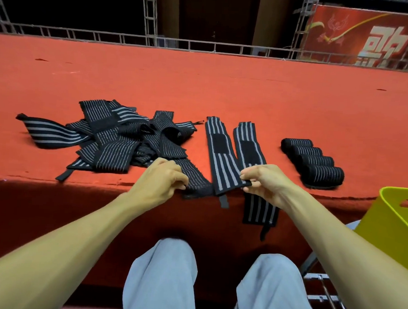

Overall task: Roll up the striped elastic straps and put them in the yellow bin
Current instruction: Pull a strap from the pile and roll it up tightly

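Note:
Two black straps with grey stripes lie flat side by side on the red carpeted platform: the left one (218, 155) and the right one (248, 147), whose near end hangs over the front edge. My right hand (265, 182) pinches the near end of the left flat strap. My left hand (163, 178) grips the end of a fine-striped strap (194, 177) that leads out of a tangled pile of straps (118, 137). Several rolled straps (314, 163) sit in a row to the right. The yellow bin (392, 218) stands at the right edge, below platform level.
The red platform (202, 82) stretches far back to a metal truss rail (205, 45). My knees in grey trousers (162, 278) are under the front edge. A metal chair frame (326, 290) shows beneath the bin.

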Action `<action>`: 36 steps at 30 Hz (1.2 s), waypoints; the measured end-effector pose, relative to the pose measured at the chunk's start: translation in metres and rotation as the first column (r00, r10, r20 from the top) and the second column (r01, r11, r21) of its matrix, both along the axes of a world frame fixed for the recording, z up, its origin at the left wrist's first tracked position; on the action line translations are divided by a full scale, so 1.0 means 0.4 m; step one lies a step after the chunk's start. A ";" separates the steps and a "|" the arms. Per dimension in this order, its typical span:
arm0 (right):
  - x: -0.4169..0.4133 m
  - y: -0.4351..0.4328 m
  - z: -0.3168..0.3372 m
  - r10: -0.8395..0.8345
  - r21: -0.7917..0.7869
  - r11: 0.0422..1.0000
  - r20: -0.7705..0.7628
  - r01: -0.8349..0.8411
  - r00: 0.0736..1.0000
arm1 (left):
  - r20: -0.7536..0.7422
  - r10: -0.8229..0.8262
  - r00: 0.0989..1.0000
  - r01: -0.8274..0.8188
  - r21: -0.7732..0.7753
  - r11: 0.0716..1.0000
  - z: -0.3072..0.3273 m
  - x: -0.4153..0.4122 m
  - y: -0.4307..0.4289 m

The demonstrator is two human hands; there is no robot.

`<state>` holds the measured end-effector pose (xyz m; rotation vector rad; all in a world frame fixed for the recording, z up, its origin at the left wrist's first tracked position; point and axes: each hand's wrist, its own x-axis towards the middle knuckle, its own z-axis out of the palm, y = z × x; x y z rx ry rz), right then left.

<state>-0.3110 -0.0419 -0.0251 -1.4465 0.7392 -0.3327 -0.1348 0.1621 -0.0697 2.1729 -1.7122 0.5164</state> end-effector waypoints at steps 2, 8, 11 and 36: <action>-0.002 0.009 -0.002 0.105 -0.031 0.994 -0.084 -0.108 0.991 | 0.048 0.033 0.998 -0.038 0.108 0.993 0.027 0.025 0.031; 0.008 0.018 0.001 0.283 -0.181 0.917 -0.337 -0.357 0.898 | -0.105 0.119 0.987 -0.074 0.357 0.931 0.097 0.008 0.041; 0.003 0.012 0.008 0.327 -0.219 0.874 -0.396 -0.434 0.858 | -0.200 0.145 0.969 -0.086 0.277 0.957 0.099 -0.032 -0.017; 0.113 -0.188 0.037 0.097 -0.431 0.870 -0.330 -0.241 0.939 | -0.662 0.440 0.607 -0.065 0.510 0.858 0.121 -0.004 -0.217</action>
